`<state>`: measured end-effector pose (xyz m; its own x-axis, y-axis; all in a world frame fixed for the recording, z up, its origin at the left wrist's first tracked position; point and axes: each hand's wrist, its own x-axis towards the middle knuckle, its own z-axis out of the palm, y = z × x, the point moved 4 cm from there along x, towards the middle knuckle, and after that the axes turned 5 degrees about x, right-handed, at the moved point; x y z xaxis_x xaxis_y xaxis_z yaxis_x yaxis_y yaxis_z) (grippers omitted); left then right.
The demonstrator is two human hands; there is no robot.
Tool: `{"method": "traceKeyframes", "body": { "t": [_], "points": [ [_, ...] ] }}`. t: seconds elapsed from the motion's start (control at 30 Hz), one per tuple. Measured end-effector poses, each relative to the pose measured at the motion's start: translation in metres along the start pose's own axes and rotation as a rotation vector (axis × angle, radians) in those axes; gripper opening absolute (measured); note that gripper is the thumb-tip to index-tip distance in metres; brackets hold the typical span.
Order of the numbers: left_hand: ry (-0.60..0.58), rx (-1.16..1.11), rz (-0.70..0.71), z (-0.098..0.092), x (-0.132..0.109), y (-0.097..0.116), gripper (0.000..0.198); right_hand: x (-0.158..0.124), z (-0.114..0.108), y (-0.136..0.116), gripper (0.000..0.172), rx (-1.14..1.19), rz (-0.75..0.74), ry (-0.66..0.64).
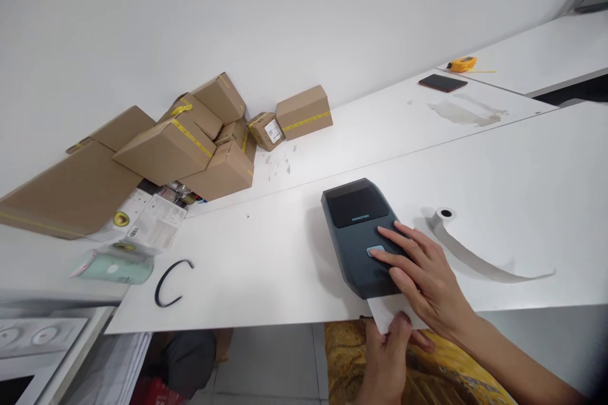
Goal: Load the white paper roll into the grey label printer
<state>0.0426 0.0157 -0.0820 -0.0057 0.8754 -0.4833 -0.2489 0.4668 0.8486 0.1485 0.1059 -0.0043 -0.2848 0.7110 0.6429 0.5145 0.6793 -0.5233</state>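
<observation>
A dark grey label printer [358, 237] sits on the white table, with a black panel at its far end and a pale blue button [376, 251] on top. My right hand [430, 275] lies over its right side, fingers stretched out, one fingertip on the button. A strip of white paper [381, 309] sticks out of the printer's near end, past the table edge. Below that edge my left hand [387, 354] pinches the paper's end between thumb and fingers. The small roll of white paper [444, 214] stands right of the printer, its loose tail trailing rightward.
Several cardboard boxes [164, 145] are piled against the wall at left. Nearer are a clear plastic-wrapped package [156, 221], a green pouch [118, 267] and a curved black band [161, 285]. A dark phone-like slab [443, 82] and yellow tape measure [462, 64] lie far right.
</observation>
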Motion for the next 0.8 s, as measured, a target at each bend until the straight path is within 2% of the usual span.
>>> {"method": "traceKeyframes", "body": {
  "t": [0.13,0.2,0.27,0.33,0.43,0.5,0.57,0.63,0.7,0.8],
  "points": [
    [-0.099,0.085,-0.003,0.004,-0.007,-0.002,0.048,0.002,0.002,-0.004,0.026,-0.102,-0.024,0.033],
    [-0.066,0.165,-0.014,-0.001,-0.014,-0.003,0.047,0.003,0.003,-0.005,0.023,-0.116,-0.039,0.040],
    [0.061,0.293,0.027,-0.015,-0.023,-0.001,0.051,0.003,0.003,-0.003,0.023,-0.107,-0.038,0.044],
    [0.239,0.397,0.154,-0.032,-0.031,0.008,0.060,0.002,0.003,-0.001,0.026,-0.066,-0.029,0.031],
    [0.485,0.397,0.417,-0.053,-0.039,0.033,0.060,-0.003,0.001,0.003,0.033,0.087,0.000,0.013],
    [0.588,0.354,0.507,-0.060,-0.035,0.052,0.053,-0.010,-0.003,0.008,0.038,0.220,0.097,0.041],
    [0.571,0.331,0.504,-0.058,-0.024,0.067,0.057,-0.017,-0.006,0.016,0.044,0.333,0.274,0.098],
    [0.467,0.320,0.473,-0.050,-0.010,0.077,0.064,-0.025,-0.007,0.026,0.050,0.421,0.472,0.136],
    [0.378,0.313,0.455,-0.040,-0.001,0.081,0.066,-0.031,-0.005,0.034,0.055,0.498,0.630,0.114],
    [0.352,0.280,0.437,-0.031,0.005,0.076,0.069,-0.036,0.002,0.038,0.060,0.599,0.724,0.049]
  ]
}}
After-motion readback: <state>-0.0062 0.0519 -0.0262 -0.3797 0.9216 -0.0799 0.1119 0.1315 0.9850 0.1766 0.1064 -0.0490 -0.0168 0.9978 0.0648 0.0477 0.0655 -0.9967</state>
